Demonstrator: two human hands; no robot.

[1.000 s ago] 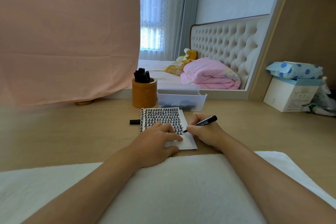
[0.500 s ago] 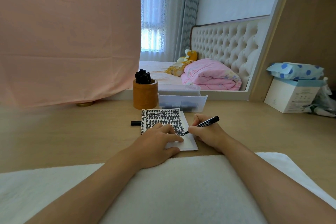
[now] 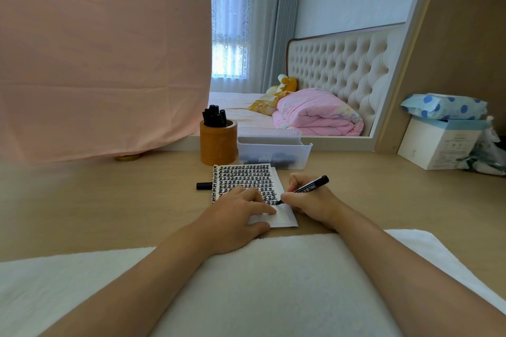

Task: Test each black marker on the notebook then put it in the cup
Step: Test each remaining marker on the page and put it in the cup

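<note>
The notebook has a white page, its upper part covered in dense rows of black marks, and the near strip is plain white. The marker is black with white lettering. The loose cap is black. The cup is plain amber-brown, and the pens in it are black. The tray is translucent white with dark shapes showing through. The desk is pale tan wood. The cloth is plain salmon pink. The towel is white. The quilt is pink with a faint pastel print. The headboard is cream with diamond tufting. The soft toy is yellow and white. The package is pale blue with dark blue dots. The box is white with a light blue top edge.
</note>
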